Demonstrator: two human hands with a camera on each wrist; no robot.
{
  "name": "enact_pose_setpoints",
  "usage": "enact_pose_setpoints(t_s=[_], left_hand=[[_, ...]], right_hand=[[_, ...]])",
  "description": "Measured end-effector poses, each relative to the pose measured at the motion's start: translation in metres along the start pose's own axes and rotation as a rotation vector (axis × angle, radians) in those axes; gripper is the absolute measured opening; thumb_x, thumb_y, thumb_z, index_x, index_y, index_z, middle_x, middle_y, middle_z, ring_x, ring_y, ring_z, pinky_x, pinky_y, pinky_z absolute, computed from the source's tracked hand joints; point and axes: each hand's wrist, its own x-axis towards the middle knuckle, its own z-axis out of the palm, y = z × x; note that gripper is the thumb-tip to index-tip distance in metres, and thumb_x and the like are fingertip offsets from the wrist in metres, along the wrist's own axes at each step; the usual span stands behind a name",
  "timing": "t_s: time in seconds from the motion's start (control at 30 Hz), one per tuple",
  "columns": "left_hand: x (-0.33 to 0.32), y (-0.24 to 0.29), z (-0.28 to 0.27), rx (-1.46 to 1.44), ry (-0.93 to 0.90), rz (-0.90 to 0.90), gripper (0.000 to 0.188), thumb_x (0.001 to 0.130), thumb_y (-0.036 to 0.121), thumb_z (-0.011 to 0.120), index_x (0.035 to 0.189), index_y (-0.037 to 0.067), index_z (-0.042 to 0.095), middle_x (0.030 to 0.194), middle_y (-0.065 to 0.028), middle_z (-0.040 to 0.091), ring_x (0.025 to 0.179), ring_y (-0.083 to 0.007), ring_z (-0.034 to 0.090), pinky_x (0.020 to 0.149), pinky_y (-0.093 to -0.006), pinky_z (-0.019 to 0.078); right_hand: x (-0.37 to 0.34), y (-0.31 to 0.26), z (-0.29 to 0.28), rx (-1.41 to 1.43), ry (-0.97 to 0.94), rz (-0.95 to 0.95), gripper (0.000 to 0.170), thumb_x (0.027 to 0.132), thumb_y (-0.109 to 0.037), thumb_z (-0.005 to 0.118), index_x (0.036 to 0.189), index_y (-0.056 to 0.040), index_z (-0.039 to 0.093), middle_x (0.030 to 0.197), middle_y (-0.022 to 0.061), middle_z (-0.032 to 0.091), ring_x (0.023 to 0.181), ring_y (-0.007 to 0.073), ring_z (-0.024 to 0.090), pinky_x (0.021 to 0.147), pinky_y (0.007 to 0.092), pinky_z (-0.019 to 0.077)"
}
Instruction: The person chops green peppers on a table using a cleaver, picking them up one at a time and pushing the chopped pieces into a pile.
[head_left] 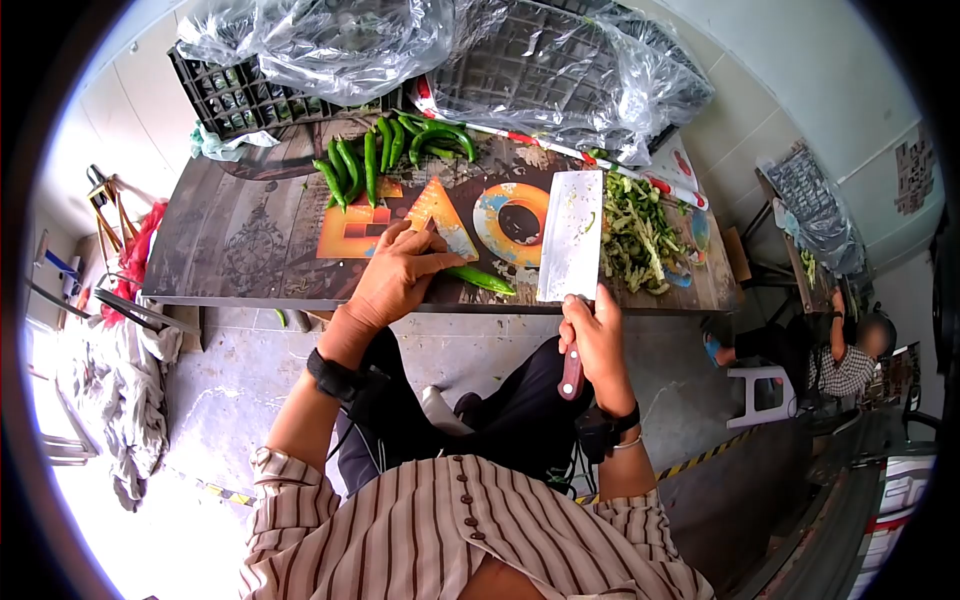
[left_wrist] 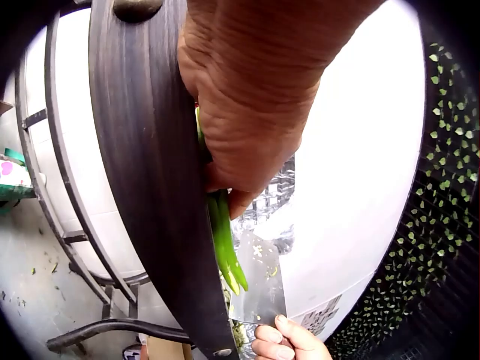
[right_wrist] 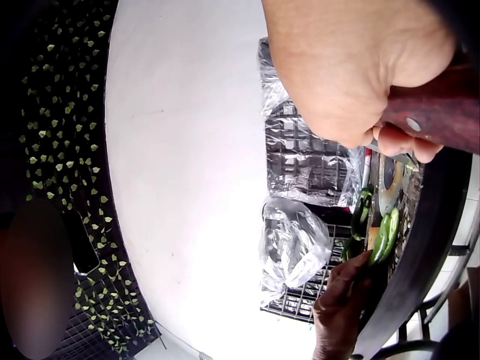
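Note:
In the head view the left hand [head_left: 392, 272] holds a long green pepper [head_left: 485, 280] against the table near its front edge, thumb and fingers around its left end. In the left wrist view that pepper [left_wrist: 225, 244] sticks out below the hand [left_wrist: 247, 120]; its tip looks split or doubled. The right hand [head_left: 600, 345] grips the wooden handle [head_left: 571, 372] of a cleaver, whose broad blade [head_left: 572, 235] is right of the pepper, apart from it, with small bits stuck on. The right wrist view shows the right hand [right_wrist: 345, 75] around the dark red handle [right_wrist: 442, 112].
Several whole green peppers [head_left: 371, 165] lie at the back of the patterned table [head_left: 220, 262]. Chopped green pieces [head_left: 635, 235] are heaped right of the blade. Black crates [head_left: 225, 100] under clear plastic [head_left: 350, 50] stand behind. A person [head_left: 845, 365] sits far right beside a white stool [head_left: 762, 395].

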Motion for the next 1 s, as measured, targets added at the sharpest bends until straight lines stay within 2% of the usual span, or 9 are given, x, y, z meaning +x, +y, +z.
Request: enact_pose_setpoints(t_s=[0.13,0.27,0.37,0.5,0.57,0.7,0.8,0.87,1.0], left_hand=[[-0.003,0.000,0.006,0.101,0.012,0.010,0.034,0.074,-0.001,0.065,0.104,0.014,0.070,0.092,-0.0024,0.059,0.094,-0.0216,0.059,0.105,-0.0472,0.0326],[-0.004,0.003,0.007,0.080,0.009,-0.010,0.030,0.076,0.008,0.067,0.104,0.018,0.069,0.096,-0.0001,0.060,0.096,-0.0209,0.060,0.108,-0.0479,0.0307],[-0.003,0.003,0.016,0.097,0.058,0.011,0.028,0.077,0.010,0.068,0.104,0.016,0.069,0.095,-0.0019,0.062,0.094,-0.0222,0.060,0.104,-0.0454,0.0348],[0.006,0.015,0.036,0.031,0.167,-0.057,0.025,0.075,0.006,0.069,0.100,0.009,0.067,0.096,-0.0057,0.062,0.092,-0.0288,0.057,0.088,-0.0396,0.0441],[0.009,0.019,0.045,0.020,0.185,-0.112,0.024,0.075,0.005,0.069,0.099,0.009,0.067,0.098,-0.0051,0.060,0.095,-0.0293,0.055,0.088,-0.0395,0.0436],[0.012,0.021,0.045,0.013,0.227,-0.084,0.023,0.074,0.004,0.069,0.097,0.009,0.068,0.098,-0.0034,0.058,0.095,-0.0278,0.054,0.087,-0.0385,0.0426],[0.011,0.026,0.044,0.188,0.244,-0.053,0.025,0.072,0.002,0.069,0.095,0.010,0.069,0.095,-0.0018,0.058,0.092,-0.0258,0.053,0.084,-0.0373,0.0415],[0.009,0.025,0.046,0.172,0.240,-0.070,0.019,0.075,0.006,0.062,0.092,0.011,0.067,0.093,0.0000,0.057,0.088,-0.0219,0.052,0.078,-0.0363,0.0404],[0.008,0.029,0.048,0.260,0.258,-0.047,0.021,0.074,0.006,0.060,0.094,0.010,0.067,0.093,-0.0007,0.057,0.087,-0.0219,0.052,0.076,-0.0360,0.0402]], right_hand=[[0.000,0.001,0.000,0.010,-0.009,-0.007,0.011,0.095,-0.008,0.053,0.092,-0.0022,0.044,0.066,0.0005,0.046,0.046,0.0073,0.048,0.040,0.0246,0.0431],[0.001,0.003,-0.002,0.004,-0.014,-0.008,0.011,0.095,-0.008,0.053,0.092,-0.0022,0.044,0.066,0.0006,0.046,0.046,0.0075,0.048,0.040,0.0249,0.0431],[0.001,0.001,-0.001,-0.004,-0.001,0.006,0.011,0.095,-0.008,0.053,0.092,-0.0023,0.045,0.066,0.0006,0.046,0.046,0.0078,0.049,0.040,0.0251,0.0430],[0.003,0.003,0.001,0.002,-0.010,0.009,0.011,0.095,-0.009,0.053,0.092,-0.0027,0.045,0.067,0.0007,0.047,0.047,0.0076,0.049,0.040,0.0250,0.0430],[0.003,0.002,0.002,-0.010,-0.009,0.003,0.011,0.095,-0.009,0.053,0.092,-0.0028,0.045,0.067,0.0006,0.047,0.047,0.0075,0.049,0.040,0.0249,0.0430],[0.002,-0.003,0.003,-0.001,-0.020,0.019,0.010,0.095,-0.009,0.053,0.092,-0.0026,0.045,0.068,0.0003,0.047,0.047,0.0073,0.048,0.041,0.0247,0.0434],[0.004,0.000,0.002,-0.007,-0.056,0.001,0.011,0.094,-0.008,0.054,0.093,-0.0022,0.045,0.068,0.0008,0.047,0.047,0.0074,0.048,0.040,0.0248,0.0434],[0.004,-0.002,0.004,-0.010,-0.061,0.002,0.011,0.094,-0.008,0.053,0.093,-0.0022,0.045,0.068,0.0008,0.047,0.047,0.0075,0.047,0.040,0.0248,0.0433],[0.005,-0.002,0.004,-0.032,-0.074,-0.019,0.011,0.094,-0.008,0.053,0.092,-0.0019,0.044,0.068,0.0009,0.047,0.046,0.0075,0.047,0.040,0.0247,0.0429]])
